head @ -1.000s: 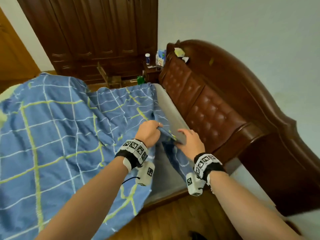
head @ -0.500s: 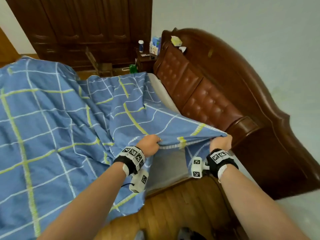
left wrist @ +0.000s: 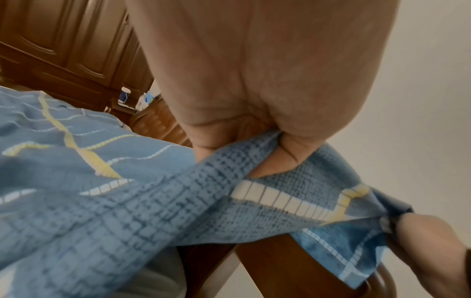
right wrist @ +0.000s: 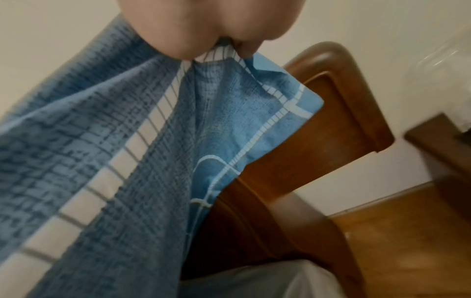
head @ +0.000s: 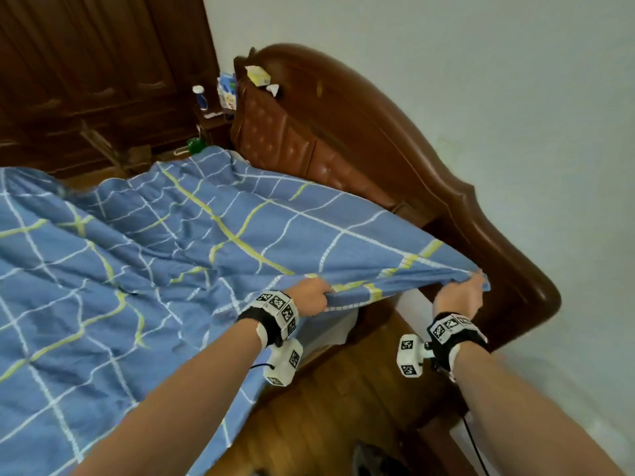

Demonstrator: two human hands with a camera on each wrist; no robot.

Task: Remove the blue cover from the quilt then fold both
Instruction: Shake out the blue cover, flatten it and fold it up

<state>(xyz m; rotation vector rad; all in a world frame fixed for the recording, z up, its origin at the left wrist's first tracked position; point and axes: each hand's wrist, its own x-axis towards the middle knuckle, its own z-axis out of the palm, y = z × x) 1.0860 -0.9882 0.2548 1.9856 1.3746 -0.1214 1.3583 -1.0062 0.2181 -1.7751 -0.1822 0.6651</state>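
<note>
The blue cover [head: 144,269], checked with white and yellow lines, lies spread over the bed and hangs off its near side. My left hand [head: 311,297] grips its lifted near edge, fingers curled round the cloth [left wrist: 254,181]. My right hand [head: 460,297] grips the corner of the same edge by the headboard, and the corner [right wrist: 280,104] sticks out past the fingers. The edge is stretched taut between both hands, above the bed. The quilt itself is hidden; only a pale surface [head: 330,324] shows under the raised edge.
A brown padded headboard [head: 360,142] runs along the right, close to my right hand. Behind it is a pale wall [head: 481,80]. A nightstand with a bottle [head: 200,97] and small boxes stands at the far corner, next to a dark wardrobe [head: 103,70]. Wooden floor [head: 326,407] lies below my arms.
Both hands took hold of the cover's edge near the headboard, then lifted it and drew apart. The right hand moved right with the corner, and the edge is now stretched wider and higher.
</note>
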